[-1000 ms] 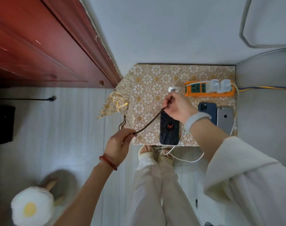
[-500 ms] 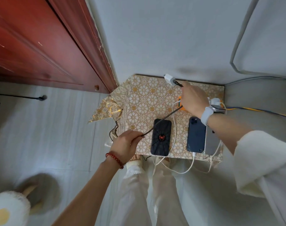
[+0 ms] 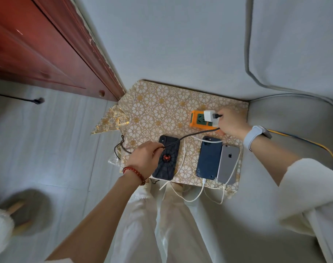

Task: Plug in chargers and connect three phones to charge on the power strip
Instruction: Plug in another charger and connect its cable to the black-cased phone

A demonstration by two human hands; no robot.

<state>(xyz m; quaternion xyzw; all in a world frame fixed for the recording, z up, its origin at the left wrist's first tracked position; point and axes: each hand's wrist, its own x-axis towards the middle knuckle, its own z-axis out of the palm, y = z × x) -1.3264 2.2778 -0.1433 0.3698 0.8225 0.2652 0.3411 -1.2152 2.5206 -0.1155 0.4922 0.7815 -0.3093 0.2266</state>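
An orange power strip (image 3: 197,121) lies at the back right of a small table with a gold-flowered cloth (image 3: 162,111). My right hand (image 3: 231,122) holds a white charger (image 3: 209,115) at the strip's sockets. A dark braided cable (image 3: 192,134) runs from the charger to my left hand (image 3: 144,158), which pinches its other end over a black phone with a red spider (image 3: 166,158). To the right lie a dark blue phone (image 3: 209,158) and a silver phone (image 3: 228,162), each with a white cable (image 3: 201,188) at its near end.
A red wooden door (image 3: 48,54) stands at the left and a grey sofa (image 3: 294,54) at the right. My legs (image 3: 162,224) in pale trousers are just before the table. A fluffy slipper (image 3: 0,224) lies at the bottom left.
My right hand brought the white charger down from above the table's back edge onto the power strip. My left hand stayed over the black phone, still holding the braided cable. The view shifted closer.
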